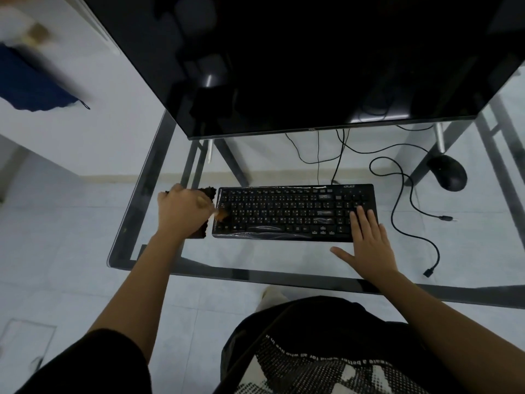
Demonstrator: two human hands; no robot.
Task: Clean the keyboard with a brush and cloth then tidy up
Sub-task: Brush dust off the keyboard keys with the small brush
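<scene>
A black keyboard [292, 213] under a clear plastic cover lies on the glass desk [255, 257]. My left hand [181, 211] grips a small brush [220, 215] whose brown bristles touch the keyboard's left edge. A dark cloth [208, 193] lies on the desk under and beside that hand, left of the keyboard. My right hand [366, 240] rests flat, fingers straight, on the keyboard's right end over the number pad, with the thumb out on the glass.
A large dark monitor [284, 66] stands behind the keyboard. A black mouse [449, 172] sits at the back right, and a loose black cable [412, 217] snakes across the glass to the right of the keyboard. Tiled floor shows through the glass.
</scene>
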